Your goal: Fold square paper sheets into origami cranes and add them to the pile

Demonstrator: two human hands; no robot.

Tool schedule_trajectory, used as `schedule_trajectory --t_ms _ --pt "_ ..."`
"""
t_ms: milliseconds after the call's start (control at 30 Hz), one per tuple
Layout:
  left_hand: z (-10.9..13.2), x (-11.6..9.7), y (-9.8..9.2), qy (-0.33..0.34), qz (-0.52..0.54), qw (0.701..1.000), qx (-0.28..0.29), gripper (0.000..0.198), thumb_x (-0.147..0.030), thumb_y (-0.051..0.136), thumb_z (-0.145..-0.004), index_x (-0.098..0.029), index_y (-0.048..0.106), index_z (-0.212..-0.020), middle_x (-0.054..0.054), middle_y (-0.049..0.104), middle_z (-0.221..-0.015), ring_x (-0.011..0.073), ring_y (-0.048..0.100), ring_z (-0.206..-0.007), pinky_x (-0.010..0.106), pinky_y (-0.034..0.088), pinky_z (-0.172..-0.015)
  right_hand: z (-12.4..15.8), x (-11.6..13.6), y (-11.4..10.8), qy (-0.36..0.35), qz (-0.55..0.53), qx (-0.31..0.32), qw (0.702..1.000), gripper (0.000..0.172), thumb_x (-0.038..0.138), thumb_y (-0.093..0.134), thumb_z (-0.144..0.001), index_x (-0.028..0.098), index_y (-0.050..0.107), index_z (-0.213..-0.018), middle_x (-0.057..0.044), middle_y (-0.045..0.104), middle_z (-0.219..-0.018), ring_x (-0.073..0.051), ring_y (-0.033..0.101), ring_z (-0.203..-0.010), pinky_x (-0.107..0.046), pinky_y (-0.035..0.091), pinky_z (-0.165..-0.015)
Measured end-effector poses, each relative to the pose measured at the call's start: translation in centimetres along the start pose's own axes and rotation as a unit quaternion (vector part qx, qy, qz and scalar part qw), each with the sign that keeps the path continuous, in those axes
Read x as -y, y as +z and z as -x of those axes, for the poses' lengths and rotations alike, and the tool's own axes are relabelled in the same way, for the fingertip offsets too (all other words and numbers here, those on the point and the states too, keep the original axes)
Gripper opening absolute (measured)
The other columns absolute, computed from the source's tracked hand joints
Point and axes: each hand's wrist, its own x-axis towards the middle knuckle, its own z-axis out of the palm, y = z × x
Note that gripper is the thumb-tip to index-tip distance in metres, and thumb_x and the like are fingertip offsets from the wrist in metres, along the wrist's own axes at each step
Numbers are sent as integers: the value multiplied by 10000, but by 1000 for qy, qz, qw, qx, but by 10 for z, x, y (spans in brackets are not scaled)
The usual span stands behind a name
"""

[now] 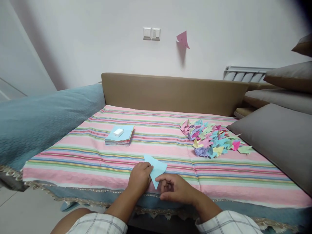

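A folded sheet of light blue origami paper [158, 167], its corners pointed, is between my hands near the front edge of the striped cloth. My left hand [140, 177] is closed on its left side, the thumb lying over the paper. On the right, my right hand [176, 190] has its index fingertip at the paper's lower right edge. Its thumb stands apart from the index finger and the other fingers are curled, with nothing visible between them. The underside of the paper is hidden.
A stack of coloured paper squares [120, 138] lies at the left with a small white box [118, 132] on top. Many folded paper pieces [212, 139] are heaped at the right, beside a grey cushion [275, 139]. The striped cloth [80, 152] covers the seat.
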Motion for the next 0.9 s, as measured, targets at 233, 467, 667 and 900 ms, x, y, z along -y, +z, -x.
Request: schedule_trajectory --t_ms 233,467,667,900 --pt "2 2 1 20 29 999 -28 277 -21 511 -631 -178 667 -799 69 679 -880 217 599 -799 348 487 -715 -12 -16 -23 -62 319 -204 923 313 188 679 -694 206 617 -999 -70 587 -1004 -225 509 -981 -370 408 -873" --pt "3 5 0 8 50 998 -25 218 -2 530 -623 -179 632 -701 57 688 -861 205 612 -804 323 486 -716 -25 -35 -21 -57 365 -209 906 200 208 644 -749 257 685 -939 -66 563 -1115 -230 490 -1052 -387 387 -906" --pt "0 5 -11 -81 66 995 -1 103 -256 686 -709 -202 650 -629 53 689 -955 226 595 -884 370 451 -776 -27 -33 -22 -22 345 -225 911 142 295 584 -816 249 701 -881 -63 568 -1108 -218 488 -1064 -367 378 -922" --pt "-3 0 -20 -145 55 987 29 292 -403 571 -824 -218 677 -624 26 708 -915 218 591 -867 389 380 -810 -33 -25 -18 39 329 -263 906 205 356 546 -833 220 689 -776 -75 569 -1098 -226 486 -1055 -360 373 -915"
